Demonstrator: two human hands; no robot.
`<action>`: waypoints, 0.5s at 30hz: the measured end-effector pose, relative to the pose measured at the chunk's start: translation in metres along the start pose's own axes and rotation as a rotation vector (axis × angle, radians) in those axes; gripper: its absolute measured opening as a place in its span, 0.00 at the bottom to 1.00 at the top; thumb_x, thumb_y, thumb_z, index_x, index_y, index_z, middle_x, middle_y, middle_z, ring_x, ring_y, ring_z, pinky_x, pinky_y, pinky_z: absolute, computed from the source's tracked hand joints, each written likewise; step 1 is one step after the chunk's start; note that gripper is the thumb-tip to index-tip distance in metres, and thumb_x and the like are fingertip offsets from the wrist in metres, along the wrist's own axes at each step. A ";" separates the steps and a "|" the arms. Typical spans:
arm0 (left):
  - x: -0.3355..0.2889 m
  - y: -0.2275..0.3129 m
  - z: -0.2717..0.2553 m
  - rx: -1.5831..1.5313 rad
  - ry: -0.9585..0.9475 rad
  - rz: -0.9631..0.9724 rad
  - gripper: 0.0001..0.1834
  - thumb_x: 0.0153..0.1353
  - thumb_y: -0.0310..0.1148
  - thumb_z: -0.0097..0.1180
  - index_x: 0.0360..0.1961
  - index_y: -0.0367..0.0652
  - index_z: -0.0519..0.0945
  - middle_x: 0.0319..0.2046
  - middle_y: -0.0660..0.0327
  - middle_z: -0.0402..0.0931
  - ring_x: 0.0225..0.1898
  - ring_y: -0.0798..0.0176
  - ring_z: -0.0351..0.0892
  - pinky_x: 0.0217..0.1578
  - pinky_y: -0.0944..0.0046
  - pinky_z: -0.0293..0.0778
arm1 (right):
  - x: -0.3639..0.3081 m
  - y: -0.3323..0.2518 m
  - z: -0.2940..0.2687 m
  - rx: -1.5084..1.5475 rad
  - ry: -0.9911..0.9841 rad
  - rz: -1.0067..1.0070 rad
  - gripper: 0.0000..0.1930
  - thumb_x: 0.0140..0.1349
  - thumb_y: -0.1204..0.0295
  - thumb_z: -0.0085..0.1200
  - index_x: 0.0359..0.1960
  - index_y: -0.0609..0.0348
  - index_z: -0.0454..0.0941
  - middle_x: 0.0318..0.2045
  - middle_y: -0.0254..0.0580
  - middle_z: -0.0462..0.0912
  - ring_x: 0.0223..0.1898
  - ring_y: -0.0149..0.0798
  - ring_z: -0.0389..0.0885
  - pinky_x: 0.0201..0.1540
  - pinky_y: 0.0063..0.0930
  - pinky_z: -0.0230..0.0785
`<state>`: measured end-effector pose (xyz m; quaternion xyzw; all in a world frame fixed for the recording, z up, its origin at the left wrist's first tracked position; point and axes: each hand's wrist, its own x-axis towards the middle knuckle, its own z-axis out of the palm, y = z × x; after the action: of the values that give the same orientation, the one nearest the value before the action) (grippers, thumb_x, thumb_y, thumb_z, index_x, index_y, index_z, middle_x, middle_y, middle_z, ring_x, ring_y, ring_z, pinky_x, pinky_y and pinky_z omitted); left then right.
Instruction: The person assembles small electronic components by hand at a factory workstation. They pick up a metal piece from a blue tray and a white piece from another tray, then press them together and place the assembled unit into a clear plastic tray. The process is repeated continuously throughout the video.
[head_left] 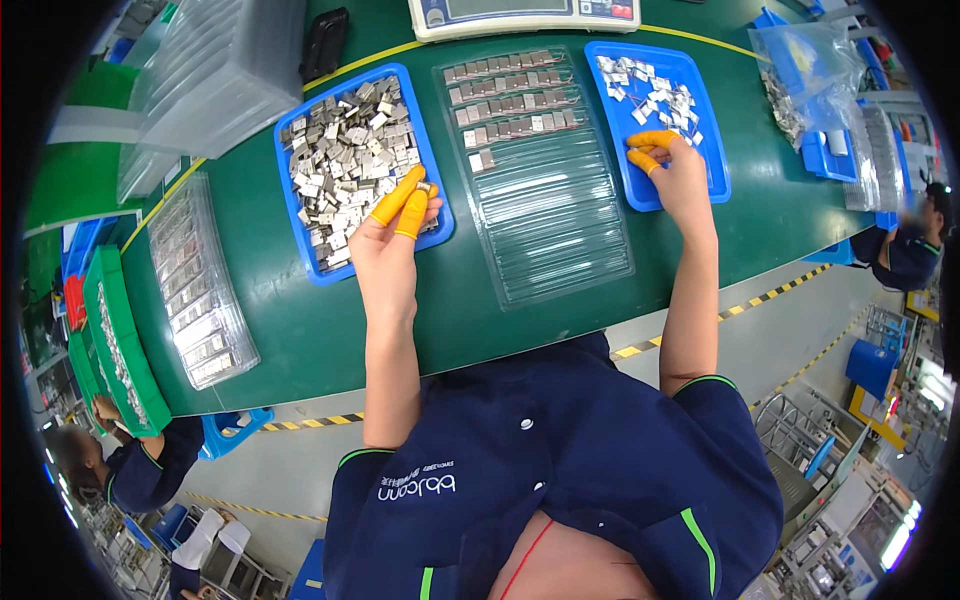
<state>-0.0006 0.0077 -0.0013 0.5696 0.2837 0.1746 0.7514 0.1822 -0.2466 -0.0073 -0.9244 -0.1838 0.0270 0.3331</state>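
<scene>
My left hand (388, 250), with yellow finger cots on its thumb and finger, is closed on a small metal connector shell (426, 187). It is over the near right edge of a blue tray (300, 235) heaped with similar metal connector shells (350, 160). My right hand (680, 185), also in yellow finger cots, reaches into another blue tray (715, 165). Its fingertips are slightly apart, with nothing visible between them. Small white parts (655, 95) lie scattered in that tray. Between the trays is a clear ridged plastic tray (550, 230), its far rows holding metal connectors (515, 95).
A scale (520, 15) stands at the far edge. Stacked clear trays (215, 90) and a filled clear tray (200, 290) are to the left, near a green bin (140, 370). Plastic bags (810, 60) lie far right. Other people sit at both sides.
</scene>
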 end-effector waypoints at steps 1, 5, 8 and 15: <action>-0.001 -0.001 0.001 -0.019 -0.007 0.004 0.15 0.60 0.22 0.50 0.49 0.32 0.74 0.38 0.54 0.78 0.38 0.66 0.78 0.43 0.70 0.73 | 0.000 0.004 0.000 -0.036 0.010 0.036 0.09 0.52 0.77 0.58 0.35 0.67 0.77 0.29 0.44 0.81 0.30 0.34 0.80 0.33 0.27 0.70; -0.001 0.000 -0.003 -0.055 -0.063 -0.001 0.15 0.59 0.22 0.51 0.49 0.32 0.74 0.39 0.53 0.78 0.39 0.64 0.78 0.43 0.69 0.74 | -0.003 0.006 0.003 0.204 0.137 0.146 0.10 0.56 0.78 0.55 0.37 0.70 0.72 0.31 0.46 0.81 0.34 0.36 0.82 0.34 0.25 0.73; -0.002 0.000 -0.003 -0.052 -0.080 0.004 0.14 0.58 0.22 0.52 0.47 0.32 0.76 0.39 0.52 0.79 0.38 0.63 0.79 0.42 0.68 0.75 | -0.012 -0.022 0.004 0.532 0.221 0.131 0.11 0.58 0.80 0.52 0.42 0.71 0.70 0.34 0.47 0.81 0.38 0.37 0.82 0.39 0.24 0.74; -0.014 0.002 0.006 -0.063 -0.222 -0.054 0.15 0.55 0.24 0.57 0.45 0.33 0.77 0.37 0.51 0.79 0.37 0.60 0.81 0.40 0.67 0.76 | -0.046 -0.089 0.015 0.726 0.065 0.149 0.10 0.51 0.82 0.60 0.36 0.67 0.80 0.33 0.40 0.83 0.34 0.29 0.80 0.42 0.19 0.72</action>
<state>-0.0078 -0.0046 0.0049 0.5537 0.2084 0.0991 0.8001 0.1083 -0.1907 0.0332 -0.7573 -0.0838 0.0854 0.6420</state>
